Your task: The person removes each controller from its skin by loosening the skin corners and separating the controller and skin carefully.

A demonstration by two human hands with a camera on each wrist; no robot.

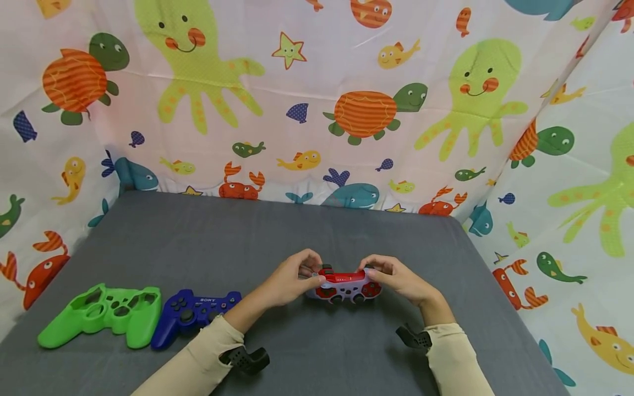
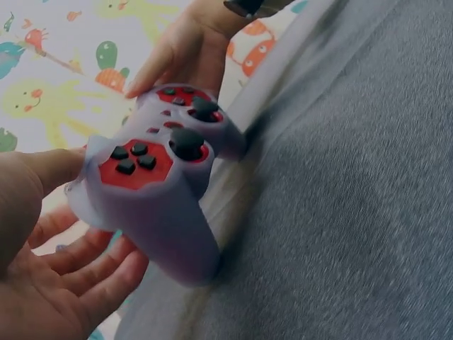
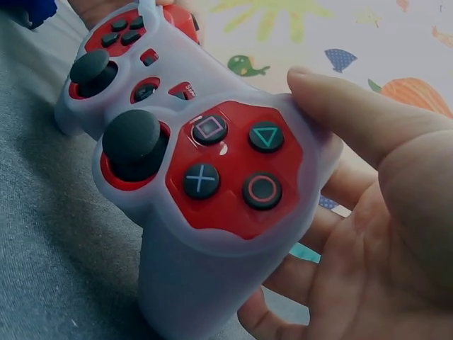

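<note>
A red game controller in a translucent whitish silicone cover is held upright over the grey cloth, its grips pointing down. My left hand pinches the cover at the directional-button end, where a flap of its edge stands away from the red shell in the left wrist view. At the end with the shape-marked buttons, my right hand grips the covered controller, thumb along the top edge and fingers behind. The red top between both hands shows bare in the head view.
To the left on the grey table lie an empty green silicone cover and a blue controller beside it. Patterned curtains rise behind the table and at its sides. Each sleeve carries a black wrist camera mount.
</note>
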